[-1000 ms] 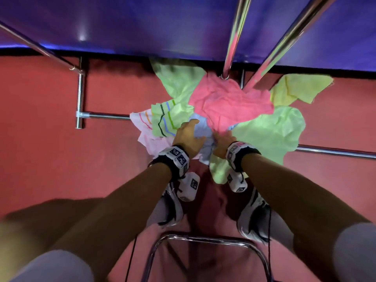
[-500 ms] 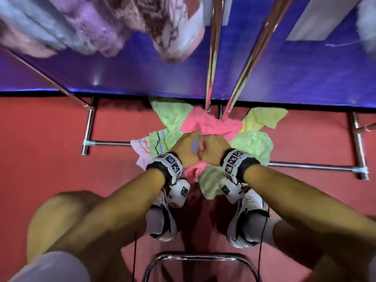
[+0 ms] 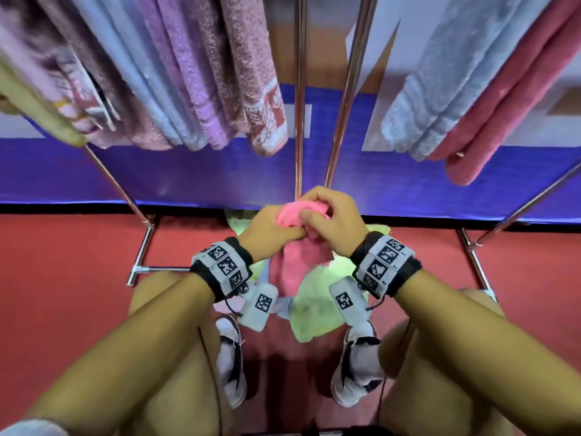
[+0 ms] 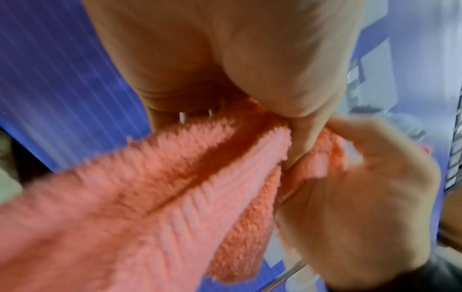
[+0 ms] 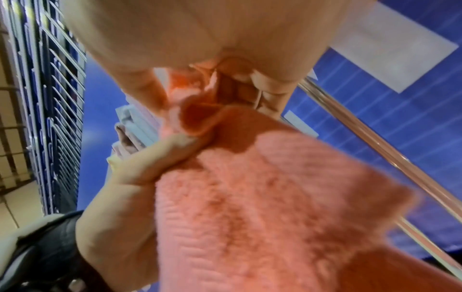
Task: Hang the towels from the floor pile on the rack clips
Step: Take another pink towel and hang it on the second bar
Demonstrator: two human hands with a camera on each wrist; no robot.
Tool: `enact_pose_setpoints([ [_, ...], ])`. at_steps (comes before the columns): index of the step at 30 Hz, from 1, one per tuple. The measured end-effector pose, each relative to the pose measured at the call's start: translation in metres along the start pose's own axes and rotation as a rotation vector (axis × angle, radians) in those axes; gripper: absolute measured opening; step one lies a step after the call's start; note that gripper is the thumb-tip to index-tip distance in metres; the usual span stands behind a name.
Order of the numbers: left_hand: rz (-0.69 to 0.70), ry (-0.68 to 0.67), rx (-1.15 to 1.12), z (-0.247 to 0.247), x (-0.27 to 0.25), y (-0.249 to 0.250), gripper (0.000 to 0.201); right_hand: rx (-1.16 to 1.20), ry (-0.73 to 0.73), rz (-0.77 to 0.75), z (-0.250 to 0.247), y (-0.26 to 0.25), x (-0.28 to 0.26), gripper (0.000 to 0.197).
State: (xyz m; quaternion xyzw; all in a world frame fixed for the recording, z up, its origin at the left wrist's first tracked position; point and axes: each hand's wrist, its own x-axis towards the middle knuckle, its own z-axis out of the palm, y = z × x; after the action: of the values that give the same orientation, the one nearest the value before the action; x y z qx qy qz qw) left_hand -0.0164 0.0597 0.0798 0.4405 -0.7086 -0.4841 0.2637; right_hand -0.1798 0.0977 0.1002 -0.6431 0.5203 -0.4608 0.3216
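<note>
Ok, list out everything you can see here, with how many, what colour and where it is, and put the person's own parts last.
pink towel: one, pink, held up between both hands above the pile
floor pile: several towels, mostly light green, on the floor between the feet
hung towels: about eight, lilac, pale blue, pink and yellowish, along the top of the rack
rack poles: two, chrome, upright in the middle behind the hands
rack base bars: chrome, low on the floor at left and right
floor: red
backdrop: blue, behind the rack
shoes: two, white and black, below the pile
wrist bands: two, black with white coded tags
left hand: grips the pink towel
right hand: pinches its top edge
</note>
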Motion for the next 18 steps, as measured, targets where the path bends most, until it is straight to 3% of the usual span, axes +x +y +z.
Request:
enact_pose_setpoints([
  [2, 0.029, 0.087, -0.036, -0.007, -0.008, 0.007, 0.051, -0.009, 0.062, -0.028, -0.005, -0.008, -0.009, 0.023],
  [6, 0.011, 0.282, 0.025, -0.013, -0.02, 0.002, 0.039, -0.038, 0.222, 0.056, -0.007, 0.0, -0.024, 0.006],
  [10, -0.069, 0.426, 0.045, -0.01, -0.028, -0.033, 0.042, -0.068, 0.351, 0.224, -0.001, 0.029, -0.038, 0.022],
  [13, -0.04, 0.449, 0.065, -0.01, -0.031, -0.042, 0.043, -0.066, 0.37, 0.321, 0.007, 0.047, -0.05, 0.02],
  [16, -0.042, 0.518, 0.057, -0.012, -0.032, -0.043, 0.044, -0.089, 0.29, 0.312, 0.018, 0.052, -0.054, 0.013],
  [18, -0.045, 0.534, 0.076, -0.012, -0.034, -0.044, 0.043, -0.155, 0.219, 0.274, 0.025, 0.053, -0.055, 0.026],
])
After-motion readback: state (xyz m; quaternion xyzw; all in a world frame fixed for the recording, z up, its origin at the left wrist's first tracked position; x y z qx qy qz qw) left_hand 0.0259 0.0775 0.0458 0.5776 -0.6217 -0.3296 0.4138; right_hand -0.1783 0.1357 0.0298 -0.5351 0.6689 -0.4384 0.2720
